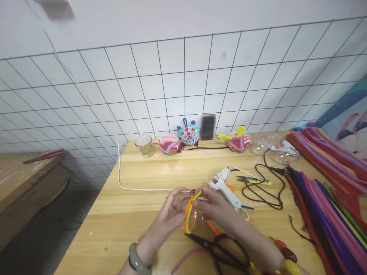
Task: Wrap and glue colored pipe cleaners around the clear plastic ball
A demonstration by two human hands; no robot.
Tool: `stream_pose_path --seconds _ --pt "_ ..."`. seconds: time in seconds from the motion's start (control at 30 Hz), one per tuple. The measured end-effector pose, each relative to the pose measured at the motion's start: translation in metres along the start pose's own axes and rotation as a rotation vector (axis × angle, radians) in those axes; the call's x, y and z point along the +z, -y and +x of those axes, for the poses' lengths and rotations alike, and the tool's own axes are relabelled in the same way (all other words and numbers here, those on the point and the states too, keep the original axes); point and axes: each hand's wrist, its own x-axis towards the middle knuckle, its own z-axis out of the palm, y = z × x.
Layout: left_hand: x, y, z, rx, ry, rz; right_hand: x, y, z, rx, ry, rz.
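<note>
On the bench (137, 214), a pale wooden top set against a white wall hung with a wire grid (183, 88): along the right edge, a deep spread of pipe cleaners (327, 191) in red, pink, purple, black and green, running from the far right corner toward the near right corner. Along the far edge, three finished ornaments wound in bright colours: a pink one (169, 144), a blue-eared one (188, 133) and one with yellow ears (239, 141); left of them a small glass jar (145, 145); toward the far right corner, clear plastic shells (275, 149). Mid-bench, a white glue gun (225, 188) lying on its side, its black cord (268, 187) looped beside it, with small snips (252, 178) just beyond. A white cable (126, 183) runs from the wall across the left part. Near the front edge, black scissors (222, 250) lying partly apart, over a pink pipe cleaner (186, 259).

Left hand (169, 215), green bangle at the wrist: fingers curled against the left side of a clear plastic ball (193, 218). Right hand (218, 212), bead bracelet at the wrist: fingertips pressed on the ball's right side and top. The ball sits between both hands near the middle of the front edge, banded by an orange strip (187, 214) and a yellow-green strip (191, 215) side by side.
</note>
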Motion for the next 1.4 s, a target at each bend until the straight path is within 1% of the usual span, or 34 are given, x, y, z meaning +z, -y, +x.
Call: stream_pose_path --seconds 0.13,0.23,0.37,0.5,0.7,0.9,1.0,1.2,1.4 --pt "-0.002 -0.001 -0.002 -0.059 -0.043 -0.009 0.004 0.000 0.001 -0.053 0.030 -0.023" --pt "-0.001 -0.005 -0.002 -0.090 -0.071 0.040 0.006 -0.001 0.002 -0.098 0.047 -0.057" --pt "0.002 -0.013 -0.002 -0.106 -0.087 0.141 0.008 -0.005 0.002 -0.164 -0.002 -0.177" --pt "0.006 -0.017 -0.003 -0.113 -0.119 0.191 0.010 -0.010 0.000 -0.212 -0.054 -0.267" --pt "0.006 -0.017 -0.003 -0.115 -0.135 0.214 0.014 -0.009 -0.004 -0.229 -0.054 -0.321" --pt "0.004 -0.016 -0.003 -0.091 -0.114 0.242 0.016 -0.010 -0.005 -0.246 -0.048 -0.332" --pt "0.004 -0.016 -0.003 -0.082 -0.100 0.244 0.016 -0.009 -0.006 -0.259 -0.037 -0.344" --pt "0.004 -0.017 -0.003 -0.082 -0.116 0.255 0.011 -0.007 -0.008 -0.284 -0.004 -0.381" --pt "0.005 -0.017 -0.004 -0.096 -0.109 0.244 0.009 -0.018 -0.003 -0.273 -0.002 -0.409"
